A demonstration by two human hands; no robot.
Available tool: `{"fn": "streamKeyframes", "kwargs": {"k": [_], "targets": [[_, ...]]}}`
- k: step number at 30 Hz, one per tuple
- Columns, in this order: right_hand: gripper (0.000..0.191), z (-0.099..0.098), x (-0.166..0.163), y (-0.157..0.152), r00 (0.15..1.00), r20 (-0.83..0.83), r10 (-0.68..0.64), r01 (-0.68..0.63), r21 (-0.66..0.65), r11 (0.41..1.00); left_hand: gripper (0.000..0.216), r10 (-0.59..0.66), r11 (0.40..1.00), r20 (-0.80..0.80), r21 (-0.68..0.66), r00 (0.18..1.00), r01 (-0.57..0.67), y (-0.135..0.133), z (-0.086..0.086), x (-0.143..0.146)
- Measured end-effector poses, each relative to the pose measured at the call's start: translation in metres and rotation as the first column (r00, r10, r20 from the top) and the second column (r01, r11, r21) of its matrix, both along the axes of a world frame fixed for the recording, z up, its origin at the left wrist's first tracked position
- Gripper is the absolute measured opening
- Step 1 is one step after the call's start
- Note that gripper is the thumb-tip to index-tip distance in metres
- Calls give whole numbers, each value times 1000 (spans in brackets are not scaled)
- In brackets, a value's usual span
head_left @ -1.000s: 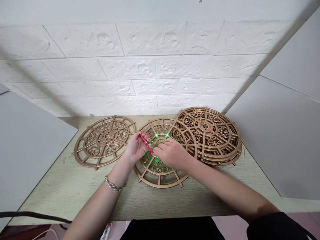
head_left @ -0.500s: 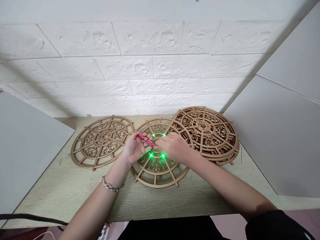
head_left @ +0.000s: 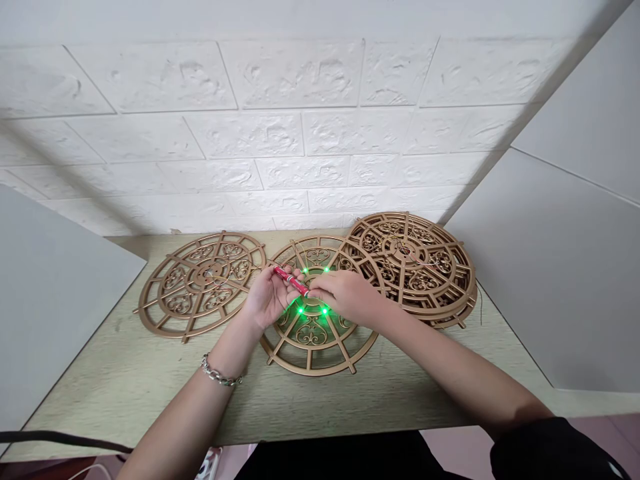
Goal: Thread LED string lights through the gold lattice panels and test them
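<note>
Across the fingers of my left hand (head_left: 263, 301) lie red batteries (head_left: 297, 286), which look like two cells end to end. That hand is palm up with its fingers curled around them. My right hand (head_left: 347, 297) is closed at their lower right end, thumb and fingers pinched together; whether a wire sits in that pinch is too small to tell. Under both hands rests a round bronze-coloured scrollwork frame (head_left: 310, 363), its hub partly covered. Green lights (head_left: 325, 311) glow around its centre, and a thin wire runs near its upper left.
On the left a similar round frame (head_left: 163, 325) lies flat with a thin wire on it. At the right stands a stack of such frames (head_left: 425, 310), overlapping the middle one's edge. Grey panels (head_left: 560, 280) flank the wooden table (head_left: 400, 400), and a white brick-pattern wall (head_left: 275, 137) closes the back.
The view has shifted very slightly. Both hands keep nearly the same pose at the batteries, and the green lights stay lit.
</note>
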State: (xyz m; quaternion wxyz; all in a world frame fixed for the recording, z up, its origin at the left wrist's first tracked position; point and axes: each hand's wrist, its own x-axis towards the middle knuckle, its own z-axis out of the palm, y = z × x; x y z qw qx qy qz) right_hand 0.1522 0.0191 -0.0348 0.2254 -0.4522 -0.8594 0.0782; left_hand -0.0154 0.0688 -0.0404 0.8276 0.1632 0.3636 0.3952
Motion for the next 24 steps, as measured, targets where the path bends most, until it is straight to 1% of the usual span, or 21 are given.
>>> {"fn": "streamKeyframes", "kwargs": {"k": [3, 7, 11, 15, 18, 24], "targets": [[17, 2, -2, -1, 987, -159, -28, 15, -80, 997, 37, 36, 999, 7, -7, 999, -36, -1, 3, 1], [14, 2, -4, -2, 968, -246, -56, 23, -132, 991, 37, 53, 999, 0, -11, 999, -53, -1, 5, 2], [15, 1, -6, -3, 958, -274, -87, 41, -169, 985, 37, 58, 998, -28, -1, 998, -58, 0, 5, 1], [16, 2, -6, -4, 958, -267, -100, 44, -209, 977, 37, 72, 997, -58, 41, 996, -70, -1, 4, 1], [16, 2, -6, -3, 961, -258, -98, 44, -209, 977, 37, 82, 996, -64, 45, 995, -79, -2, 3, 1], [14, -1, -7, -2, 963, -235, -134, 89, -192, 977, 37, 82, 996, -55, 50, 995, -80, -2, 3, 1]]}}
